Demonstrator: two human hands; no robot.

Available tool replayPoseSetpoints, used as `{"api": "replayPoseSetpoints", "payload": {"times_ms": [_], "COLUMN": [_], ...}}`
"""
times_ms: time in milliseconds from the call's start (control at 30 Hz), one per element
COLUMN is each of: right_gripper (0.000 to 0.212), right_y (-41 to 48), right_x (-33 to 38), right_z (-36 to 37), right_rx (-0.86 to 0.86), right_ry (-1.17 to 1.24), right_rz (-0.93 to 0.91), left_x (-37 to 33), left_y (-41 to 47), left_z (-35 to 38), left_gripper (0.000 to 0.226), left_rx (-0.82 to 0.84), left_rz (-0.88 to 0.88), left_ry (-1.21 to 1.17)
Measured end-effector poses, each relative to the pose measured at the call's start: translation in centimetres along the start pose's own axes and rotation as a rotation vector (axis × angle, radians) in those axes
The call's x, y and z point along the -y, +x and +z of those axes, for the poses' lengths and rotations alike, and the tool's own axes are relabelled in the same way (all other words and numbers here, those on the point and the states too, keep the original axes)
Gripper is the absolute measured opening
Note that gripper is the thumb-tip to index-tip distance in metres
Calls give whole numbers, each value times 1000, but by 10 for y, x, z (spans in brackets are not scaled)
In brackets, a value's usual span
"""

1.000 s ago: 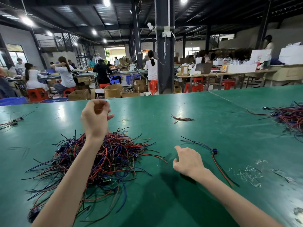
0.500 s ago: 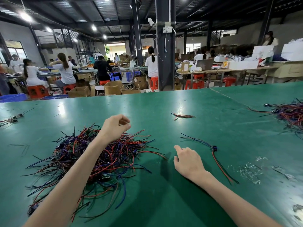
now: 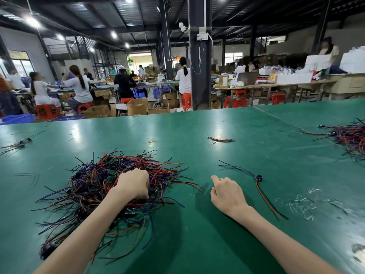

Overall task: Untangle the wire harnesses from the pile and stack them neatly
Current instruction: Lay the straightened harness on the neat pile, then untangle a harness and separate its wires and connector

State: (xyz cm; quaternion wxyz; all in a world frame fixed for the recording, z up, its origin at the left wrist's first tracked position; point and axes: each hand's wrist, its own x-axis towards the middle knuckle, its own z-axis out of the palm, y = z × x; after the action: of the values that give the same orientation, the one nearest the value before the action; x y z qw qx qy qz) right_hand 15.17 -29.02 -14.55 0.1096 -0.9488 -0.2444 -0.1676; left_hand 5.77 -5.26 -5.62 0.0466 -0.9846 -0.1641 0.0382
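Clenching fingers of the left hand (image 3: 133,183) round strands atop the tangled pile of red, blue and black wire harnesses (image 3: 94,186); resting the right hand (image 3: 227,194) slack, holding nothing, on open green counter (image 3: 197,244) near one separated blue-and-red harness (image 3: 258,180).

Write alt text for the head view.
A left hand grips into a tangled pile of red, blue and black wire harnesses on a green table; the open right hand rests beside one separated red-and-blue harness.
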Motion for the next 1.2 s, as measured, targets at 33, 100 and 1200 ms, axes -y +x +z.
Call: {"api": "replayPoseSetpoints", "payload": {"times_ms": [33, 100, 1200], "right_gripper": [29, 30, 36], "right_y": [0, 0, -1], "right_x": [0, 0, -1], "right_z": [0, 0, -4], "right_rx": [1, -1, 17], "right_ry": [6, 15, -1], "right_rz": [-2, -7, -4], "left_x": [-1, 1, 43], "left_y": [-1, -2, 1], "left_z": [1, 1, -63], "left_gripper": [11, 14, 26], "left_rx": [-41, -139, -1175], "left_rz": [11, 13, 4], "left_ry": [-25, -182, -638]}}
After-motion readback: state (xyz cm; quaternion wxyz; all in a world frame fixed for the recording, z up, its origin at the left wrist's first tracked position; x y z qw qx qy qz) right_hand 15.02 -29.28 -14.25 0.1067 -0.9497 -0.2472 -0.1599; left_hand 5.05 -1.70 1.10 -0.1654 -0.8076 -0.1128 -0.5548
